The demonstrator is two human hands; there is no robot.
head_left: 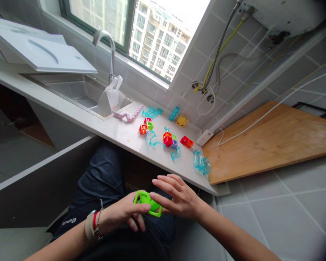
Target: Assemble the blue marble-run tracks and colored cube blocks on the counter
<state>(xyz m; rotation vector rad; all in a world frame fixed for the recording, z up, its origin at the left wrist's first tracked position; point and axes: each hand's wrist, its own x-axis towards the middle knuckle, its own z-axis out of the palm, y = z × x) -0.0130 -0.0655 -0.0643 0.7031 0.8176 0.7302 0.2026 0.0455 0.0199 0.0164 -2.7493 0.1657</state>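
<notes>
My left hand (pixel 125 210) holds a bright green plastic toy block piece (pixel 146 198) with an open rectangular frame, its thumb along the near edge. From the other side my right hand (pixel 179 199) meets the piece. Its forefinger lies on the green plastic and its thumb is partly hidden at the right end, while the other fingers stretch out above. Both hands are over my lap, in front of the counter. On the counter beyond are a red and orange block cluster (pixel 167 139), another red, orange and green cluster (pixel 146 126) and a red-orange block (pixel 187 141).
Clear teal pieces (pixel 201 162), a yellow block (pixel 182 120) and a pink zigzag track (pixel 129 115) lie on the white counter (pixel 116 134). A sink (pixel 70 87) with a faucet (pixel 112 54) is at left. A wooden board (pixel 271 141) leans at right. A cabinet door (pixel 43 181) stands open.
</notes>
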